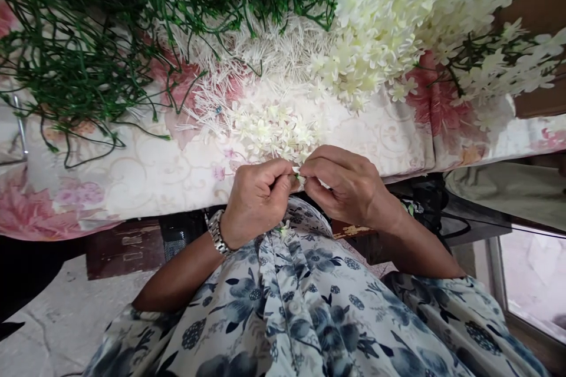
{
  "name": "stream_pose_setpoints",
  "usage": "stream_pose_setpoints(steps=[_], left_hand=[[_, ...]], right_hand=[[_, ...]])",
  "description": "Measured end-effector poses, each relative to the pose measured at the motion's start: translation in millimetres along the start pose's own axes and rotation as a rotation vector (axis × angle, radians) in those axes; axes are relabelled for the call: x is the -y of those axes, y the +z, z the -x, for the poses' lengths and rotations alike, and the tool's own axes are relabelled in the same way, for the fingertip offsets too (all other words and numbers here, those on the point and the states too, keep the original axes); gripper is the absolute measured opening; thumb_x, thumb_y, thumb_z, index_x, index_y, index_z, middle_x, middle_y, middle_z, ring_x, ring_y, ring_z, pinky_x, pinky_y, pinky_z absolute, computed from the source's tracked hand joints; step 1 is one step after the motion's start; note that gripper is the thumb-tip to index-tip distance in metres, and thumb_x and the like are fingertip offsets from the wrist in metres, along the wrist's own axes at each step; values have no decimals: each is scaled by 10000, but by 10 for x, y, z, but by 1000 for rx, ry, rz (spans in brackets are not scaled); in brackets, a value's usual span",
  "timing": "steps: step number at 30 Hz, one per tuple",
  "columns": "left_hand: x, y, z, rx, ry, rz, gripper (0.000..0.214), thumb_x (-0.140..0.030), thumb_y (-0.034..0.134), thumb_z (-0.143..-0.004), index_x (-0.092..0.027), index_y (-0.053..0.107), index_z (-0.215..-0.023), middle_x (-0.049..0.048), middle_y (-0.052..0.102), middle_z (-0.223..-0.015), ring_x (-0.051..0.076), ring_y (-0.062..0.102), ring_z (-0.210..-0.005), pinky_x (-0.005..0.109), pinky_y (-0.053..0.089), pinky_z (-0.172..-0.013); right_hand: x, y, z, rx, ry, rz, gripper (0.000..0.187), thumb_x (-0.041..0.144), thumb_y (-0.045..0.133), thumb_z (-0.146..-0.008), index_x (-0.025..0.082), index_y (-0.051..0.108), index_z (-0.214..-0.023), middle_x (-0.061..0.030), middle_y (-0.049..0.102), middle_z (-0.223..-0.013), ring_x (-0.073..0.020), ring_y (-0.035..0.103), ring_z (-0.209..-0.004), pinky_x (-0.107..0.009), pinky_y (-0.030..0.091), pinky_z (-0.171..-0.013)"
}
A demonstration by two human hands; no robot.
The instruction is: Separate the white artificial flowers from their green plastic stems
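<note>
Close to my body at the table's near edge, both hands meet fingertip to fingertip. My left hand [260, 200], with a metal watch on the wrist, is closed on a green plastic flower stem [297, 177]; its tip pokes out between thumb and finger. White petals of an artificial flower [284, 230] show below that hand. My right hand [342, 182] pinches a small white piece at the stem's tip, mostly hidden by the fingers. Just beyond lies a small pile of loose cream-white blossoms [276, 129].
Green plastic stems [88, 65] are heaped at the back left. Thin white stamens [283, 50] lie scattered in the middle. A large mound of white artificial flowers [389, 23] stands back right, beside assembled sprays [508, 70]. A floral cloth [145, 179] covers the table.
</note>
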State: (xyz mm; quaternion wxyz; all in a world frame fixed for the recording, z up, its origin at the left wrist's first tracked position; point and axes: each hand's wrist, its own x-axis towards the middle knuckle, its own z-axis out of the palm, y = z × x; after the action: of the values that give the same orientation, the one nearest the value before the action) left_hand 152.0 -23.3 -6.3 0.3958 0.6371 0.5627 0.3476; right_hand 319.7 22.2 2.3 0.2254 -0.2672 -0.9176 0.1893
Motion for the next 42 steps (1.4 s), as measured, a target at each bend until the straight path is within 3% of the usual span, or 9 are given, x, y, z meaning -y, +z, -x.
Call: stream_pose_setpoints(steps=[10,17,23,31,42], left_hand=[[37,92,3,-52,74,-121,180,-57,438,-727,-141,540,-605,-35,458,-494,68,407,-467,205,318,-467],[14,12,-33,44,-147,361,102,-173,524,-784,-128,615,-793,-1,608,-610,85,557,-540,185,444,-507],[25,-4,-55,77,-174,357,96,-193,539,-751,-141,576,-678,-27,539,-551,72,491,-507,180,383,-472],[17,18,-71,70,-169,397,100,-176,513,-745,-148,554,-659,-39,469,-546,62,403,-504,181,325,-461],[72,28,-57,64,-113,339,130,-145,492,-756,-143,560,-645,-35,479,-547,65,414,-517,184,335,-479]], right_hand=[[-2,-13,30,88,-58,163,141,87,424,-831,155,547,-811,-55,552,-730,-153,514,-713,-287,461,-637],[-27,-81,62,-26,138,-170,88,108,509,-814,154,566,-862,-37,582,-759,-112,536,-697,-237,438,-603],[-22,-81,36,4,194,-266,96,105,502,-803,153,578,-837,-25,567,-740,-98,512,-676,-229,403,-599],[-51,-21,32,-44,163,-253,105,91,488,-795,158,559,-833,-19,551,-746,-97,500,-678,-226,400,-595],[-84,20,51,-5,77,-189,89,104,485,-815,157,557,-821,-38,572,-761,-112,531,-705,-234,432,-611]])
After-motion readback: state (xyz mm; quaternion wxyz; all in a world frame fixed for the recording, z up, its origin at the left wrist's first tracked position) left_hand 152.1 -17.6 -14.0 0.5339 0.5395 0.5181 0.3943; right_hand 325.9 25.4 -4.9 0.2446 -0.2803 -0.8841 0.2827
